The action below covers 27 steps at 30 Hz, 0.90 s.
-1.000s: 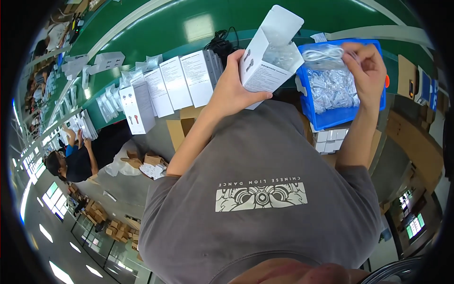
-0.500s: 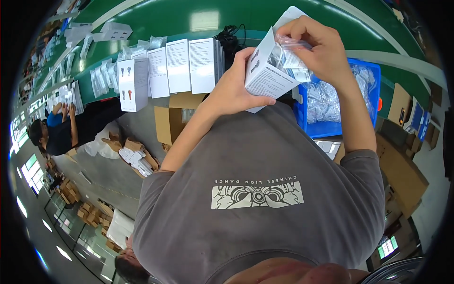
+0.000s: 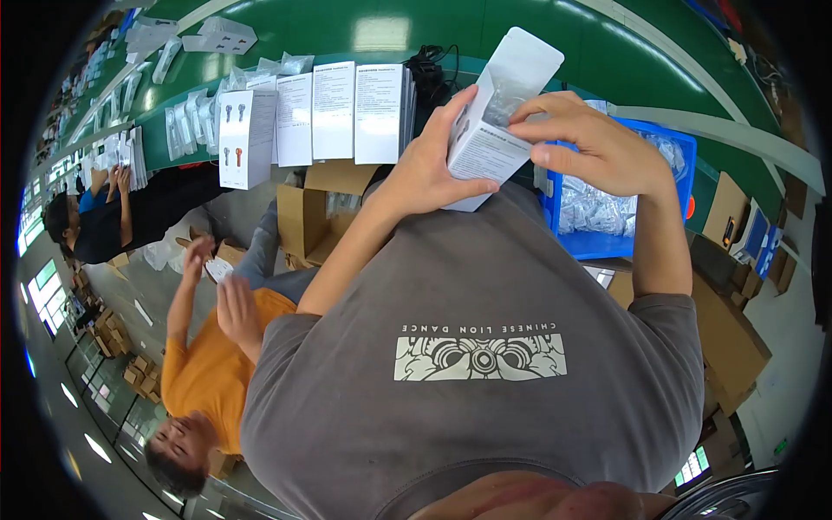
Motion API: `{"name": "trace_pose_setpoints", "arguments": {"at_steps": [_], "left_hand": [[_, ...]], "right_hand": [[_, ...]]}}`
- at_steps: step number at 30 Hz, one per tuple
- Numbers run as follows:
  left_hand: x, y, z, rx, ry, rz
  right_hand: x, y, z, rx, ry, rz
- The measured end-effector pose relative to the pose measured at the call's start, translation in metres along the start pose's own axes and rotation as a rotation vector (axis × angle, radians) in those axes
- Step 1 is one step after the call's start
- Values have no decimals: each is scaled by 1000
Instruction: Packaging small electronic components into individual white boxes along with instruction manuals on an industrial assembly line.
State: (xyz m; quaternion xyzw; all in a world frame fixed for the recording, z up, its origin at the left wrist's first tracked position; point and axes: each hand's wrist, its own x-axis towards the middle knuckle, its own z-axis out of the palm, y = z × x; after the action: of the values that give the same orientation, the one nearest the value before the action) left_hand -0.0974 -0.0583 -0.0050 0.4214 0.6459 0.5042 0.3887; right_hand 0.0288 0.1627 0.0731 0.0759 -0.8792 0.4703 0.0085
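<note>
A white printed carton (image 3: pixel 490 160) stands tilted in my left hand (image 3: pixel 431 158), whose fingers and thumb wrap round its lower part. Its long top flap points up and away, so the mouth shows. Inside lies clear plastic wrapping (image 3: pixel 504 106); what it covers is hard to make out. Over the near right rim of the carton reaches my right hand (image 3: pixel 598 143), with fingertips at the opening and the thumb apart below them. Nothing shows in its grip. Just beyond that wrist is a blue bin (image 3: pixel 598 248) of small clear plastic bags (image 3: pixel 598 208).
Left of the carton, several white cartons (image 3: pixel 334 113) stand in a row on the green table (image 3: pixel 485 26), with bagged items (image 3: pixel 191 121) behind. Black cables (image 3: pixel 431 65) lie nearby. A cardboard box (image 3: pixel 299 221) is below. A person in orange (image 3: pixel 204 364) and another in black (image 3: pixel 104 225) are at left.
The clear bag my right hand held at the carton's mouth is now down inside, and the fingers have loosened. A person in orange has come into view at left.
</note>
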Motion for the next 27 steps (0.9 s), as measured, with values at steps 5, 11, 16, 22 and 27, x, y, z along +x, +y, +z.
{"name": "trace_pose_setpoints", "arguments": {"at_steps": [5,11,16,22,27], "left_hand": [[1,10,-12,51,-136,69],[-7,-9,-8,-88,11,78],[-22,-18,-6,-297,153,66],[-21,-13,-4,-285,81,3],[-20,-2,-15,-41,43,125]], "right_hand": [[27,-21,-3,-154,-365,218],[63,-35,3,-189,-687,347],[13,-11,36,545,443,154],[-7,8,77,168,336,86],[-9,8,80,288,321,46]]}}
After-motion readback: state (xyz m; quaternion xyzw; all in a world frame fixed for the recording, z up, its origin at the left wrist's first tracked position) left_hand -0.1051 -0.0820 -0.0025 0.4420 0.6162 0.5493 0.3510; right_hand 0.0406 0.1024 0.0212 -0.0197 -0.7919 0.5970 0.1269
